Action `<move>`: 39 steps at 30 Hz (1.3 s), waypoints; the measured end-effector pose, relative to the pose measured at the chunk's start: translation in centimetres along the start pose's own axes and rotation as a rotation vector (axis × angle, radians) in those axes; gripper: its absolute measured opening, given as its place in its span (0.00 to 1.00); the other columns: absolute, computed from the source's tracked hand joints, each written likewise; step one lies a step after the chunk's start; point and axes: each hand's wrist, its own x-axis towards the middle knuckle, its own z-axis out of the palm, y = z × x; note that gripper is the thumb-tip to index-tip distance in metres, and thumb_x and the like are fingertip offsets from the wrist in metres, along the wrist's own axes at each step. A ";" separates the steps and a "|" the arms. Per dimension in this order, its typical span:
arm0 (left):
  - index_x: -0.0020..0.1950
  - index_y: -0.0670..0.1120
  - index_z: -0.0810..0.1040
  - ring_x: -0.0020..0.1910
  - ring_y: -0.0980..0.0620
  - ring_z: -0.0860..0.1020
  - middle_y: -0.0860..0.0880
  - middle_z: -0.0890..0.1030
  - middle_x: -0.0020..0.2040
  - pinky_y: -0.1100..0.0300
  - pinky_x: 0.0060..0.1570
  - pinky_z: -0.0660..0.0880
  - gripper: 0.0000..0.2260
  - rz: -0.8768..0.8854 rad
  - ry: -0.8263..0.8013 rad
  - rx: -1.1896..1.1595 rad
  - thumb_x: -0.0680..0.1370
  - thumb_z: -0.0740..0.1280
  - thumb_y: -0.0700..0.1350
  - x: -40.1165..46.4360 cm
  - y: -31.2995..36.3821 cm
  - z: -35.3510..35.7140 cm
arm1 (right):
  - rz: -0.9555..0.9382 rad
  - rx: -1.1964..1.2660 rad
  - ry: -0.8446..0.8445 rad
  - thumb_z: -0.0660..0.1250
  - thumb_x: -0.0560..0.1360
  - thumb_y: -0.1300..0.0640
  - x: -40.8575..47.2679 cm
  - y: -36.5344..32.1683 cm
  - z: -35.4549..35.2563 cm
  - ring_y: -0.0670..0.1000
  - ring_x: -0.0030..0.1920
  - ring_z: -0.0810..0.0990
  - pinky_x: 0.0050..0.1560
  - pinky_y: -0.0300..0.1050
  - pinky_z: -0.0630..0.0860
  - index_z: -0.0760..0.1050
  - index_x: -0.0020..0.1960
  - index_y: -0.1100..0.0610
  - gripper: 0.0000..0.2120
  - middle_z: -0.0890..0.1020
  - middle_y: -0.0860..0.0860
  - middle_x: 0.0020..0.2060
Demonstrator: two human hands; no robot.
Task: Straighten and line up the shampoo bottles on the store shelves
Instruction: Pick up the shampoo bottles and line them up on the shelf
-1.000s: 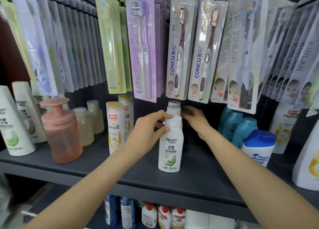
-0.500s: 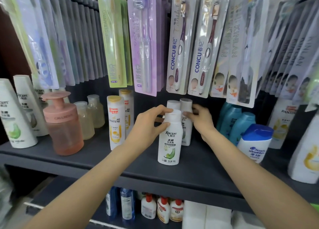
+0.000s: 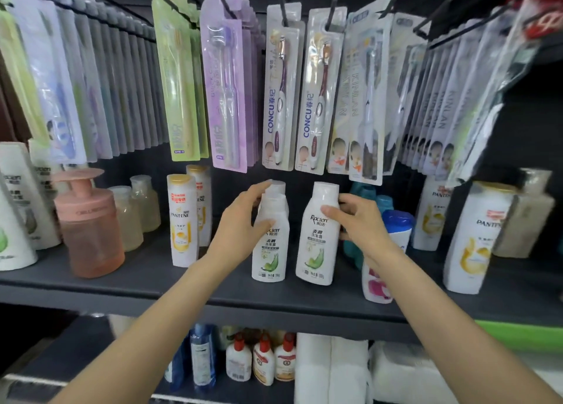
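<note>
Two white Raclen shampoo bottles with green leaf labels stand side by side near the front of the dark shelf [image 3: 213, 294]. My left hand [image 3: 240, 227] grips the left bottle [image 3: 269, 251] around its neck; a third white cap shows just behind it. My right hand [image 3: 362, 224] holds the right bottle [image 3: 318, 239] at its shoulder, and that bottle leans slightly to the left at its base. Two tall white Pantene bottles [image 3: 181, 221] stand one behind the other to the left.
A pink pump dispenser [image 3: 91, 221] and pale small bottles stand at the left. Teal bottles and a blue-capped Head & Shoulders bottle [image 3: 396, 230] crowd behind my right wrist; larger Pantene bottles [image 3: 475, 239] lie further right. Toothbrush packs [image 3: 283, 86] hang low above the shelf.
My right hand has pulled a second Raclen bottle forward from the back and brought it level beside the front one. My left hand stays on the left bottle. The view has tilted up.
</note>
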 end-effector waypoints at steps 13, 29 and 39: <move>0.66 0.52 0.68 0.48 0.61 0.77 0.54 0.78 0.53 0.70 0.45 0.74 0.20 -0.097 -0.334 -0.044 0.75 0.67 0.52 -3.4 2.9 0.4 | 0.175 0.522 -0.114 0.65 0.77 0.59 -3.1 -0.7 -1.1 0.51 0.47 0.84 0.46 0.51 0.82 0.78 0.53 0.58 0.07 0.85 0.53 0.46; 0.67 0.51 0.69 0.50 0.52 0.73 0.52 0.76 0.54 0.59 0.47 0.72 0.23 0.140 -0.093 0.448 0.74 0.68 0.55 -5.8 2.7 0.6 | 0.324 0.678 -0.082 0.69 0.75 0.58 -4.9 -0.9 0.1 0.57 0.53 0.82 0.53 0.54 0.80 0.74 0.55 0.59 0.10 0.81 0.60 0.52; 0.70 0.55 0.64 0.56 0.63 0.72 0.59 0.72 0.60 0.76 0.51 0.68 0.35 0.057 -0.295 0.068 0.66 0.75 0.54 -6.3 1.9 -0.5 | 0.195 0.959 -0.251 0.73 0.67 0.58 -4.9 1.0 -0.7 0.57 0.61 0.78 0.56 0.47 0.79 0.73 0.60 0.63 0.24 0.77 0.62 0.62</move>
